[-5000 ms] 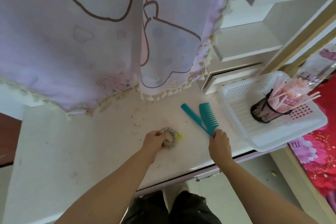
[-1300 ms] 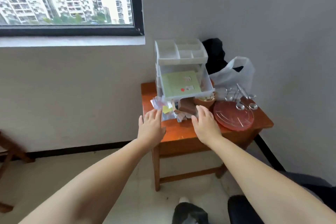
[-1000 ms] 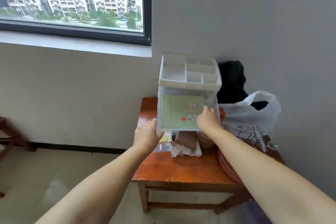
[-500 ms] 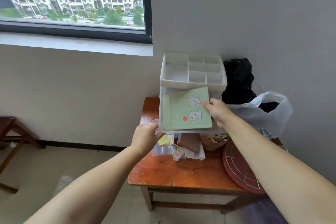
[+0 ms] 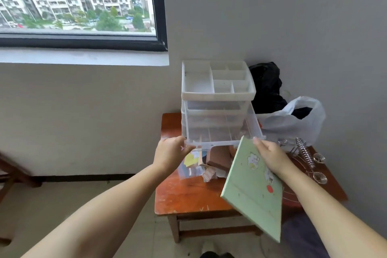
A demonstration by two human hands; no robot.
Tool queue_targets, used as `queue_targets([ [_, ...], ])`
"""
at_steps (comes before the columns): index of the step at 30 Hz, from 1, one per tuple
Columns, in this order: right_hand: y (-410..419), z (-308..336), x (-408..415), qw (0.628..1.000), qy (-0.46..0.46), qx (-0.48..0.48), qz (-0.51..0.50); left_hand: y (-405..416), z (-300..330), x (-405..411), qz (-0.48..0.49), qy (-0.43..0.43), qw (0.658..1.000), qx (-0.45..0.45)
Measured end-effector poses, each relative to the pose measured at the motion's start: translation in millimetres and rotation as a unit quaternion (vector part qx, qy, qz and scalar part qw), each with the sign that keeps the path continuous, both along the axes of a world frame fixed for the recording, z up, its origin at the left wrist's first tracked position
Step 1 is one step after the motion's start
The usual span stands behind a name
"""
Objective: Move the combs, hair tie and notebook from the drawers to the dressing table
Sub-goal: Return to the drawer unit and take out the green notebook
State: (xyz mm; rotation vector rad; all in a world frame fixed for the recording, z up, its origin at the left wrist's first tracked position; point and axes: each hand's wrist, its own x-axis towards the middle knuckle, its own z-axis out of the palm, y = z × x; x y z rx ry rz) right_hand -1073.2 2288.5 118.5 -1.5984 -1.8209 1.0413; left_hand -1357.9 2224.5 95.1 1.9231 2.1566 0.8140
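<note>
A light green notebook (image 5: 251, 190) with small cartoon stickers and a red dot hangs tilted in the air in front of the small table, held at its top edge by my right hand (image 5: 270, 157). My left hand (image 5: 170, 153) grips the front left corner of a clear plastic drawer (image 5: 224, 132), which is pulled out and looks empty. The drawer belongs to a translucent drawer unit (image 5: 217, 90) with a divided tray on top. No combs, hair tie or dressing table are in view.
The unit stands on a small orange wooden table (image 5: 184, 197) against the wall. Under the drawer lie papers and a brown block (image 5: 217, 158). A white plastic bag (image 5: 293, 119), a black bag (image 5: 266, 84) and metal wire tools (image 5: 305, 155) sit right. A window is upper left.
My right hand has lifted the green notebook out of the open drawer and drawn it down and toward me. My left hand still holds the drawer's front corner.
</note>
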Motion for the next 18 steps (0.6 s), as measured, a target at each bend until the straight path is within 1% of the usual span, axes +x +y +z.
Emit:
queue_targets([
  [2, 8.0, -4.6, -8.4, 0.996, -0.07, 0.022, 0.044, 4.5, 3.4, -1.7, 0.011, -0.01, 1.0, 0.027],
  [3, 14.4, -4.4, -12.5, 0.995, -0.084, 0.034, 0.053, 9.5, 6.4, -2.6, 0.02, -0.021, 0.999, 0.041],
  [5, 29.5, -2.4, -20.3, 0.995, -0.07, 0.053, 0.057, 23.4, 13.1, -3.5, 0.037, -0.048, 0.997, 0.053],
  [10, 72.3, 7.7, -34.2, 0.995, -0.027, 0.064, 0.074, 60.4, 16.0, -8.8, 0.081, -0.065, 0.994, 0.033],
  [14, 98.3, 9.7, -39.3, 0.993, -0.031, 0.058, 0.102, 77.5, 9.2, -16.9, 0.114, -0.068, 0.991, 0.033],
  [16, 105.4, 8.0, -38.8, 0.99, -0.032, 0.074, 0.113, 83.5, 7.1, -18.0, 0.129, -0.069, 0.989, 0.035],
  [18, 111.2, 5.6, -38.2, 0.987, -0.039, 0.087, 0.126, 88.4, 4.2, -17.6, 0.151, -0.087, 0.984, 0.037],
])
